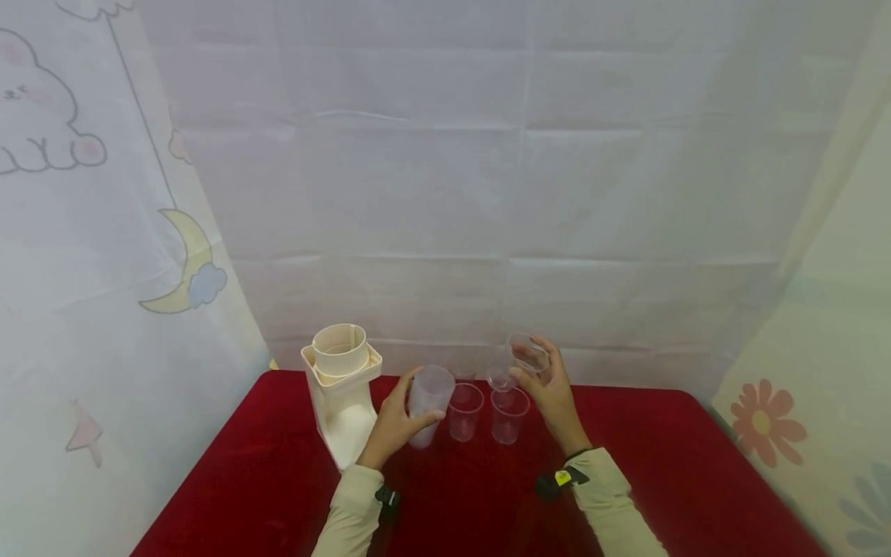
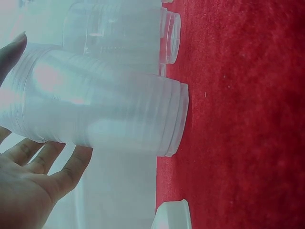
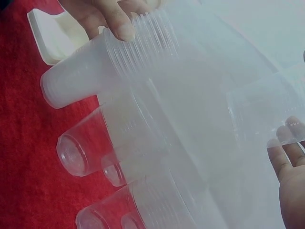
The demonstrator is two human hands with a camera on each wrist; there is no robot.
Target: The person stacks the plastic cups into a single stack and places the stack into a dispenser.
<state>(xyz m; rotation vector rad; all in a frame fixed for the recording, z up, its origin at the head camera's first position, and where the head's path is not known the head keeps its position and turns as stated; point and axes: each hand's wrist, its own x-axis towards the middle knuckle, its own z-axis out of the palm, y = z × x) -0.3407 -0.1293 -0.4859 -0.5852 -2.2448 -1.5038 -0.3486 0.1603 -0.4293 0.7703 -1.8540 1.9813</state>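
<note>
My left hand [image 1: 395, 424] grips a stack of nested clear plastic cups [image 2: 105, 105], thumb on one side and fingers on the other. Whether the stack's base touches the red cloth I cannot tell. Higher up, my right hand [image 1: 551, 391] holds a single clear plastic cup [image 3: 267, 107] tilted in the air between thumb and fingers. Below and in front of it, a clear cup [image 1: 510, 422] stands upright on the cloth. Beside that one, closer to the stack, stands another upright cup [image 1: 465, 418]. More cups show partly behind these two, as the cup base [image 3: 113, 171] reveals.
A cream plastic holder [image 1: 348, 387] with a round collar on top stands left of my left hand. Red cloth [image 1: 244, 480] covers the table. A creased white sheet [image 1: 445, 193] hangs behind it, and printed sheets [image 1: 800, 325] hang at both sides.
</note>
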